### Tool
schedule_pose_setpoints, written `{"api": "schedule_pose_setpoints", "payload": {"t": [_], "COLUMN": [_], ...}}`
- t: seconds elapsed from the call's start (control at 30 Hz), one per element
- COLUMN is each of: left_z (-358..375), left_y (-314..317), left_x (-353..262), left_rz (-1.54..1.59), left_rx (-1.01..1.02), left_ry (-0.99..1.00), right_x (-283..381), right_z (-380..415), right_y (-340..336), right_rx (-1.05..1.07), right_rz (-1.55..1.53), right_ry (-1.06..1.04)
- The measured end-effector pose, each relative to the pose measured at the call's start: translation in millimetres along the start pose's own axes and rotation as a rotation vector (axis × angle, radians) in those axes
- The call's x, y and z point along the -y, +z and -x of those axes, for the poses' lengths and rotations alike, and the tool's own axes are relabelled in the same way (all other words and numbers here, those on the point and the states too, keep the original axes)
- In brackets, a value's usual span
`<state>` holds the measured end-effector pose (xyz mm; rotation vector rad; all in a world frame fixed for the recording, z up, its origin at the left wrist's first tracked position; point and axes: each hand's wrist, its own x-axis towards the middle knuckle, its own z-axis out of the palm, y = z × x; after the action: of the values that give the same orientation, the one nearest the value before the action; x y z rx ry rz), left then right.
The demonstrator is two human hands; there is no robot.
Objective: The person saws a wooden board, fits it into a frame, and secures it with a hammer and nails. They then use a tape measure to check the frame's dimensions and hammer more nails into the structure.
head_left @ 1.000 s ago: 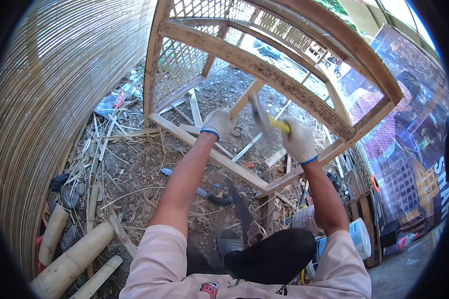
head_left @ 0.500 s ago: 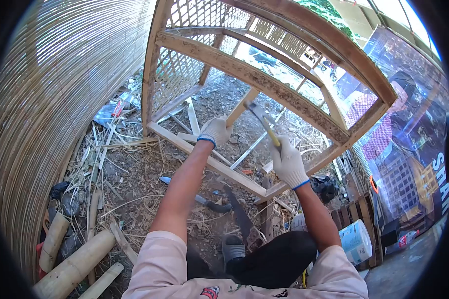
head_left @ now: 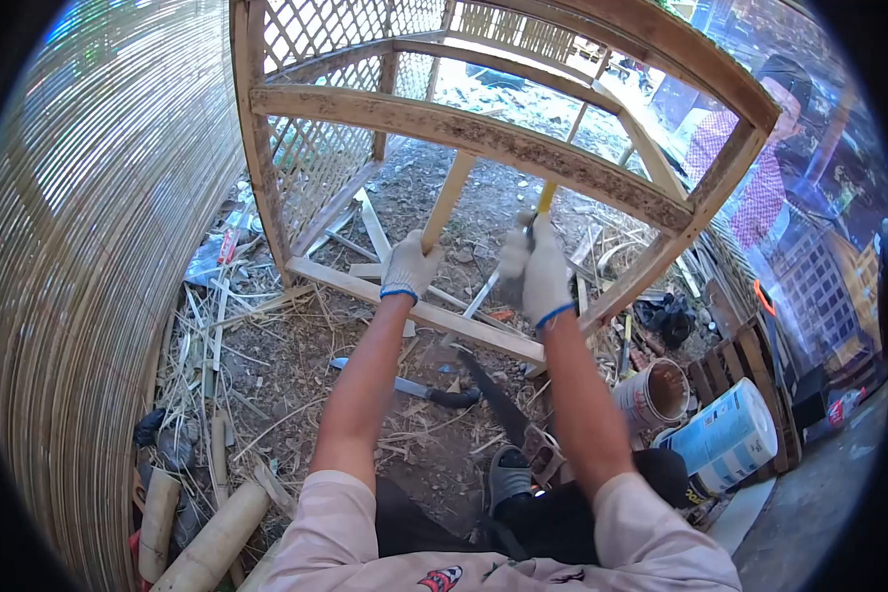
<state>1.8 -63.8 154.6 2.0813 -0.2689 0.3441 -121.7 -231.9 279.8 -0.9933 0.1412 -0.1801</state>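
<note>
My left hand point(head_left: 410, 266), in a white knitted glove with a blue cuff, is closed round the lower end of a narrow wooden slat point(head_left: 450, 197). The slat rises to the middle rail of a wooden frame point(head_left: 365, 107). My right hand point(head_left: 545, 276), gloved the same way, grips a hammer point(head_left: 547, 198) to the right of the slat. Its yellow handle points up and away; motion blurs the dark part by my fingers. The frame's bottom rail point(head_left: 454, 326) runs below both hands. Woven lattice point(head_left: 326, 163) covers its far left side.
On the littered ground lie a knife point(head_left: 405, 385) and a handsaw point(head_left: 498, 395). Bamboo poles point(head_left: 217, 538) lie at lower left beside a slatted bamboo wall point(head_left: 89, 296). Two buckets, one open point(head_left: 656, 395) and one white and blue point(head_left: 725, 434), sit at right near a printed banner point(head_left: 829, 247).
My view has shifted, so the frame sits further left. The hammer has turned in my right hand: its head pointed up-left before, and now its yellow handle points away. My left hand still holds the slat.
</note>
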Motion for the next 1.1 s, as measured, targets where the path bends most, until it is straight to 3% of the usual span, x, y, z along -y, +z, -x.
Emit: {"api": "schedule_pose_setpoints", "payload": {"t": [0.1,0.23,0.3,0.37,0.47,0.6,0.7,0.73,0.83,0.87,0.97,1.0,1.03,1.1], "left_z": [2.2,-1.3,-3.8,-5.4,-3.5,-6.6,-5.1,-5.5,-8.1,-10.1,-6.2,-6.6,-5.8,-6.0], "left_y": [-11.7,-5.7,-7.9,-9.0,-15.8,-14.8,-21.5,-23.7,-25.1,-23.6,-23.7,-24.2,-22.7,-25.8], "left_x": [-9.7,-2.5,-0.1,-2.5,-5.7,-7.0,-13.4,-14.6,-15.2,-13.6,-9.3,-11.0,-10.4,-4.9], "left_rz": [-0.08,-0.063,-0.122,-0.102,-0.218,-0.208,-0.205,-0.214,-0.226,-0.228,-0.225,-0.222,-0.215,-0.224], "left_rx": [0.039,0.053,0.077,0.127,0.172,0.146,0.151,0.16,0.19,0.191,0.184,0.179,0.171,0.175], "left_ry": [0.022,-0.012,-0.028,-0.042,-0.02,-0.017,-0.025,-0.036,-0.043,-0.038,-0.044,-0.039,-0.043,-0.032], "right_x": [-41.5,-68.5,-82.5,-114.2,-74.3,-72.9,-89.9,-79.3,-51.0,-41.9,-47.7,-65.4,-101.4,-74.7], "right_z": [40.9,47.4,33.1,20.2,34.0,35.4,24.0,34.3,36.7,42.5,33.0,25.7,4.7,30.4], "right_y": [4.5,31.4,54.4,66.3,46.9,43.9,62.3,58.2,34.0,37.8,49.5,50.8,53.1,49.8], "right_rx": [0.044,-0.267,-0.314,-0.233,-0.052,-0.273,-0.296,0.031,-0.016,-0.14,-0.342,-0.186,-0.407,0.081], "right_rz": [-0.191,-0.551,-0.763,-0.066,0.019,-0.524,-0.195,-0.044,0.048,-0.138,-0.737,-0.818,-0.352,0.024], "right_ry": [0.052,-0.308,-0.381,-0.024,0.037,-0.252,-0.064,0.122,0.023,0.028,-0.291,-0.285,-0.135,0.198]}}
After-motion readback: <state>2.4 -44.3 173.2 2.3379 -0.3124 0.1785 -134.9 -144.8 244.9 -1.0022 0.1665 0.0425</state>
